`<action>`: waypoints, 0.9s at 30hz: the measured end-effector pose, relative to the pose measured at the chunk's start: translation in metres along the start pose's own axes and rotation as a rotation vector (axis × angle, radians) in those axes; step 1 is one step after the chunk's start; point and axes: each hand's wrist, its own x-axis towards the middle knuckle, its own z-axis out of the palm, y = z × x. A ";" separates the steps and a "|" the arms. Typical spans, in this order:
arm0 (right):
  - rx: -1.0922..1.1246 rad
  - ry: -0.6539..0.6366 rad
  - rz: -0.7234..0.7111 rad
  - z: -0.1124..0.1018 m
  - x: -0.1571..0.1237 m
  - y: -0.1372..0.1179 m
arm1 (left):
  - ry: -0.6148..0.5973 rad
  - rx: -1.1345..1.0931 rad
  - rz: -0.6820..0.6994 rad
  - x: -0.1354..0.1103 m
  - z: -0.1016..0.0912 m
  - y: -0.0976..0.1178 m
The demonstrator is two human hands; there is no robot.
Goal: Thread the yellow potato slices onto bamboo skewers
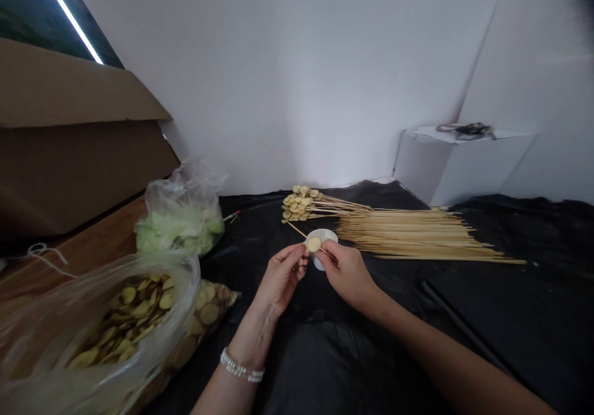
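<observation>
My left hand pinches the edge of a round, pale potato slice. Closed around a thin wooden skewer is my right hand, just to the right of the slice. Whether the skewer has pierced the slice or passes behind it, I cannot tell. Right behind both hands stands a white cup, partly covered by them. Beyond it lies a pile of skewered potato slices, their sticks pointing right. A wide spread of bare skewers lies to the right of the cup.
At the lower left, an open plastic bag holds many potato slices. Behind it sits a clear bag of pale green vegetables, with a red-tipped pen beside it. A cardboard box stands left, a white box back right. Black sheeting covers the surface.
</observation>
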 end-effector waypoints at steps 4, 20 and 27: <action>-0.028 -0.005 0.003 0.000 -0.001 -0.002 | 0.040 -0.092 0.011 0.004 -0.005 0.006; -0.270 -0.109 -0.057 -0.002 -0.005 -0.007 | 0.091 -0.253 0.028 0.009 -0.016 0.020; -0.280 -0.122 -0.070 -0.002 -0.005 -0.006 | 0.090 -0.433 -0.056 0.012 -0.020 0.027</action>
